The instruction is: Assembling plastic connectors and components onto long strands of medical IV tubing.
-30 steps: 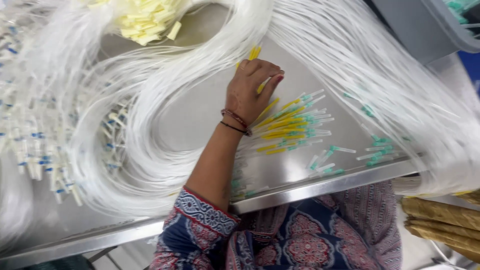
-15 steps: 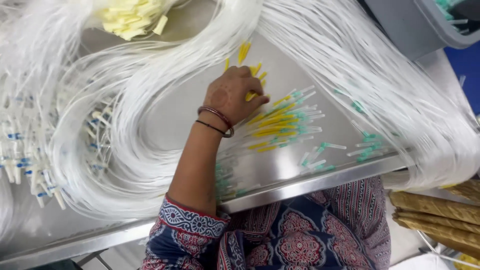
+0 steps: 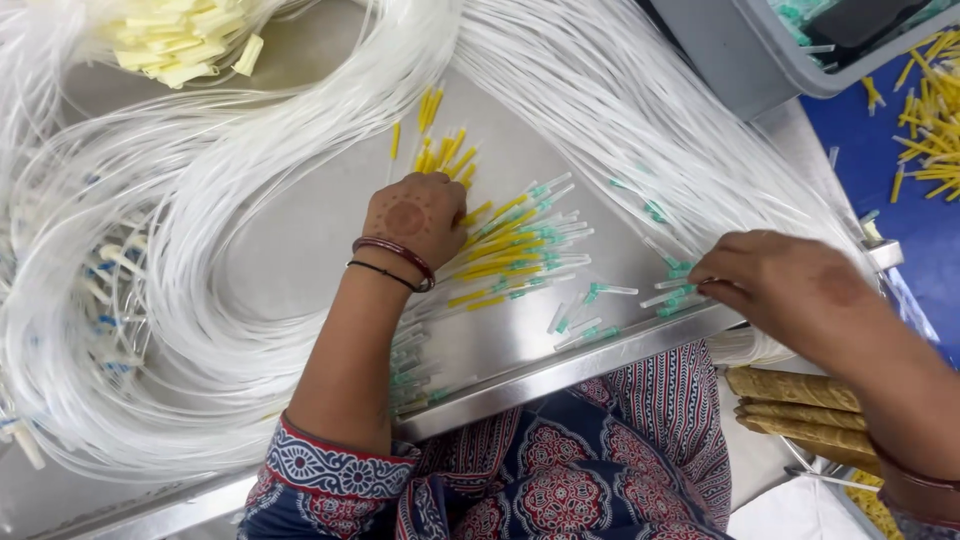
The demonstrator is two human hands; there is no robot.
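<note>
The tubes (image 3: 230, 300) lie in loops on the table (image 3: 300, 230). The needles (image 3: 520, 250) lie between both hands, the bin (image 3: 720, 60) behind them at right.

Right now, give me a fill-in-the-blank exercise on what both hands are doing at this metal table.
1. The left hand rests on small caps coloured ____.
2. The right hand touches tube ends with tips coloured ____.
3. The left wrist wears bangles coloured red and ____.
4. The clear tubing lies in big ____ on the metal table.

Missing words: yellow; green; black; loops
</note>
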